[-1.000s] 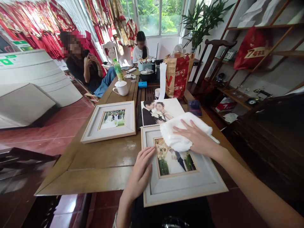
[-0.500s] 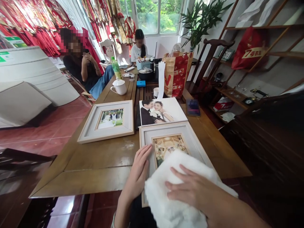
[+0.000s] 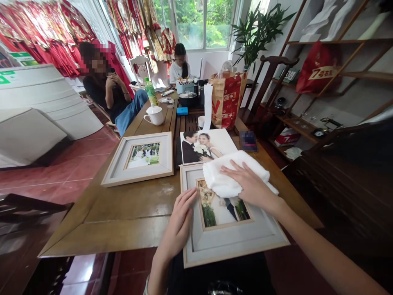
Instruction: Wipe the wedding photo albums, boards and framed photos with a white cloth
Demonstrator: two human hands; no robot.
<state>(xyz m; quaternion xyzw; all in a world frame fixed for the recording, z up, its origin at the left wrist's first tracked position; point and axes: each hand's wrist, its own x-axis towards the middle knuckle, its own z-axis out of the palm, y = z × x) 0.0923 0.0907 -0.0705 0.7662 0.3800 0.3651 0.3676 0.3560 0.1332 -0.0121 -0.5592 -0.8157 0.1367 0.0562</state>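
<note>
A picture frame [image 3: 233, 254] with a pale wood edge and light grey mat lies at the table's near edge. My left hand [image 3: 181, 213] rests along its left side, fingers stretched out and touching the border. A white towel [image 3: 211, 174] covers the frame's far right part and the top of its photo [image 3: 211, 213]. Spread over the towel, the fingers of my right hand [image 3: 250, 182] press it flat. Just beyond the frame lies an unframed wedding photo print [image 3: 190, 153], partly overlapped by the towel. A second framed photo [image 3: 143, 155] lies to the left.
The wooden table [image 3: 132, 205] also holds a lidded white mug [image 3: 154, 115], a green bottle [image 3: 150, 92], a blue box [image 3: 182, 111], a paper bag [image 3: 229, 100] and a dark phone-like item [image 3: 248, 141]. Two people sit beyond. Shelves [image 3: 325, 73] stand at right.
My right hand has slid the towel away from me, from the frame's near part to its far right part, uncovering the lower photo. My left hand stays in place.
</note>
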